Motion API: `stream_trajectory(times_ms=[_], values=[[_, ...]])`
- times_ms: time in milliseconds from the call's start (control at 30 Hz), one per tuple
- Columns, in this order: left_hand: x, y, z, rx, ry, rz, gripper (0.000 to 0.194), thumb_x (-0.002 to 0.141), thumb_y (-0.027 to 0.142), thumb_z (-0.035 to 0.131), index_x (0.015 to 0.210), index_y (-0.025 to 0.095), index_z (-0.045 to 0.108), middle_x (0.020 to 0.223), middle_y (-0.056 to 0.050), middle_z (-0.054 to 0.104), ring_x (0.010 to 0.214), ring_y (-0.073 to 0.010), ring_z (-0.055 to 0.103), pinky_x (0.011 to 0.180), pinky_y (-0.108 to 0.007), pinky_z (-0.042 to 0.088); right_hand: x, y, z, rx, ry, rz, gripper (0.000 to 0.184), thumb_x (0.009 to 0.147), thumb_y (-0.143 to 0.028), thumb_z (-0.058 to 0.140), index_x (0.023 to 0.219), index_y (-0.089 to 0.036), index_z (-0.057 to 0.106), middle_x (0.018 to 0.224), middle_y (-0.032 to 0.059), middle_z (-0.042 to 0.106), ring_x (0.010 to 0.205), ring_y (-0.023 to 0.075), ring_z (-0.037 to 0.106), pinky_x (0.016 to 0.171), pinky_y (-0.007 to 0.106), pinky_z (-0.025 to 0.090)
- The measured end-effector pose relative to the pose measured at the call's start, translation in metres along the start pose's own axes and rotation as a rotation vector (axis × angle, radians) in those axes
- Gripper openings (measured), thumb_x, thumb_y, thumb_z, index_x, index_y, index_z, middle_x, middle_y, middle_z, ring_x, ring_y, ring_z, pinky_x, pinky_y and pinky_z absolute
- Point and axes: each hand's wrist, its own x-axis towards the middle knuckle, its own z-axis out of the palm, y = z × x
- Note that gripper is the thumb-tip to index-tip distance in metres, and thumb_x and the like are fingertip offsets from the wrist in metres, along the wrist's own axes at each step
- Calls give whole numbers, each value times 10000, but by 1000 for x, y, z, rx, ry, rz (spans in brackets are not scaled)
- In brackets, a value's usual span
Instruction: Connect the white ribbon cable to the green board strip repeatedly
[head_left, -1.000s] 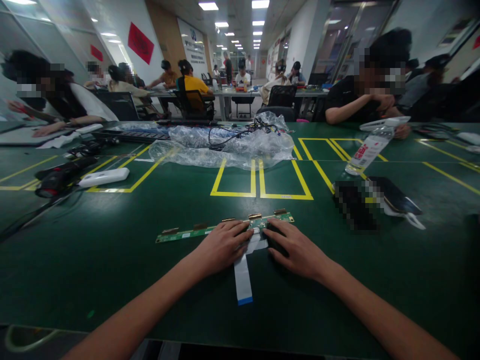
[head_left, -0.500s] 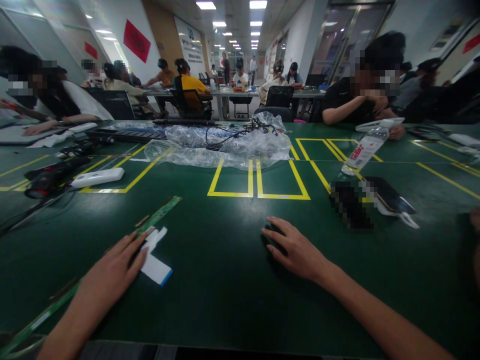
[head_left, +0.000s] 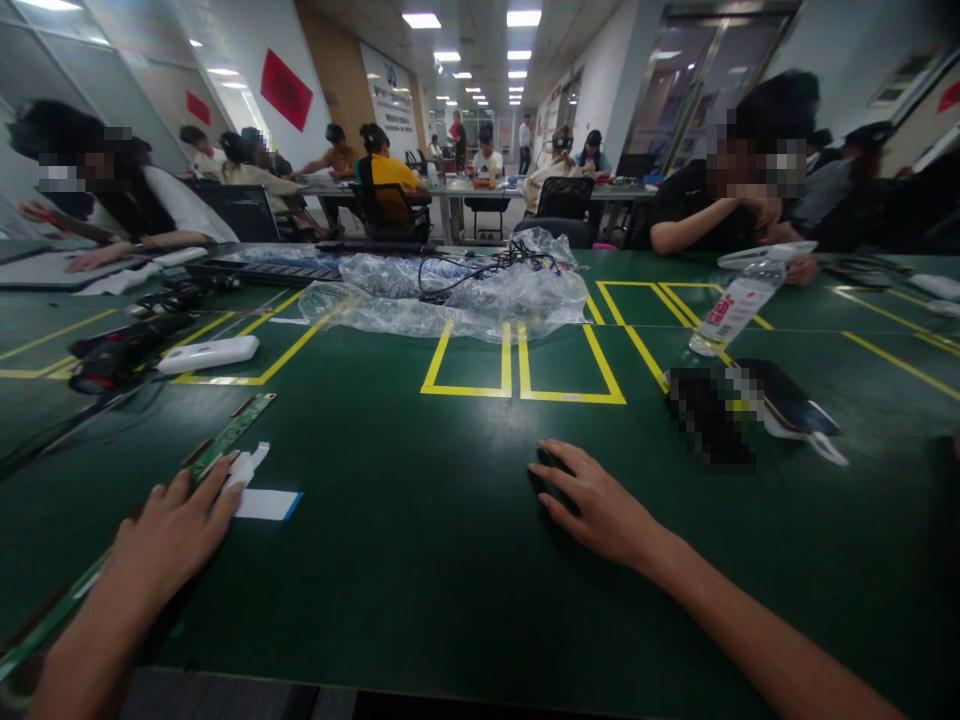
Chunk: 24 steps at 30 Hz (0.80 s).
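Observation:
My left hand (head_left: 169, 525) lies over a long, narrow green circuit board (head_left: 244, 415) at the left of the table, its fingers closed on the board. The board slants from the near left edge up to its far end beyond my fingertips, and my hand and wrist cover its middle. White flat ribbon cable (head_left: 266, 504) with a blue end sticks out to the right from beside my thumb. My right hand (head_left: 592, 500) rests on the green tabletop with its fingers apart and nothing in them.
Clear plastic wrap (head_left: 465, 300) with black cables lies across the table's middle. Yellow tape lines (head_left: 574, 397) mark rectangles. On the right are a tilted bottle (head_left: 735, 310) and a phone (head_left: 787, 390); on the left, a white device (head_left: 210, 354). Co-workers sit around.
My left hand has moved left, and the circuit board and ribbon cable have shifted left with it. My right hand stays almost in place. The whole view has shifted slightly.

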Motion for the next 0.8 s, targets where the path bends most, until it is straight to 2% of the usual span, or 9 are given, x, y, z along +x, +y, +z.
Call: stream_trajectory(times_ms=[100, 233, 333, 433, 533, 633, 700, 767, 800], values=[[1, 4, -6, 58, -98, -33, 630, 1013, 465, 177, 1574, 208, 307, 1466, -278, 488, 1312, -485, 500, 922, -617, 470, 0, 0, 0, 1, -3, 7, 434, 984, -326, 540, 1410, -248, 568, 1560, 130, 425, 1438, 328, 378, 1137, 584, 381], [1, 4, -5, 19, -71, -67, 631, 1006, 515, 214, 1576, 257, 297, 1467, -241, 507, 1303, -493, 500, 907, -639, 465, 0, -1, -1, 8, 5, 13, 437, 979, -327, 549, 1409, -249, 570, 1559, 128, 429, 1437, 331, 380, 1134, 586, 385], [1, 2, 1, -2, -52, -79, 651, 1002, 547, 204, 1581, 263, 285, 1532, -219, 437, 1338, -505, 457, 921, -683, 441, -1, 1, 0, 13, 16, 3, 439, 973, -324, 557, 1406, -256, 573, 1554, 121, 437, 1427, 331, 395, 1130, 585, 391], [1, 3, 7, 10, -23, -45, 655, 1015, 505, 142, 1554, 203, 360, 1562, -201, 400, 1412, -480, 372, 978, -705, 401, -3, 4, 2, 9, 16, 1, 435, 969, -320, 560, 1399, -261, 579, 1542, 117, 453, 1420, 328, 405, 1126, 582, 396], [3, 10, 9, -5, 27, 74, 628, 1020, 420, 175, 1460, 115, 504, 1525, -194, 460, 1437, -426, 362, 1051, -646, 395, 0, 0, -3, 23, 45, -29, 413, 968, -280, 546, 1377, -246, 590, 1473, 122, 529, 1369, 313, 467, 1089, 567, 439], [2, 31, 6, -83, 47, 227, 576, 1002, 360, 263, 1400, 75, 567, 1475, -182, 527, 1410, -385, 426, 1109, -562, 399, 5, -18, -25, 87, 158, -120, 366, 976, -196, 480, 1312, -219, 624, 1216, 105, 689, 1090, 247, 648, 921, 456, 557], [-1, 52, 1, -125, 43, 318, 563, 992, 339, 290, 1408, 76, 562, 1483, -189, 515, 1398, -377, 448, 1128, -543, 393, 0, -37, -46, 139, 291, -194, 408, 961, -158, 463, 1322, -277, 610, 1056, 58, 725, 944, 219, 680, 797, 396, 580], [-6, 80, -7, -150, 22, 407, 550, 979, 318, 329, 1448, 110, 527, 1519, -192, 470, 1399, -373, 451, 1123, -548, 402, -24, -56, -60, 167, 379, -230, 485, 945, -147, 493, 1367, -375, 564, 982, 13, 731, 880, 206, 689, 751, 372, 582], [-10, 95, -11, -159, 9, 453, 544, 967, 295, 360, 1468, 139, 507, 1535, -186, 451, 1401, -368, 450, 1117, -554, 410, -44, -64, -62, 158, 373, -220, 485, 946, -174, 506, 1367, -406, 564, 964, 10, 732, 868, 213, 692, 743, 379, 585]])
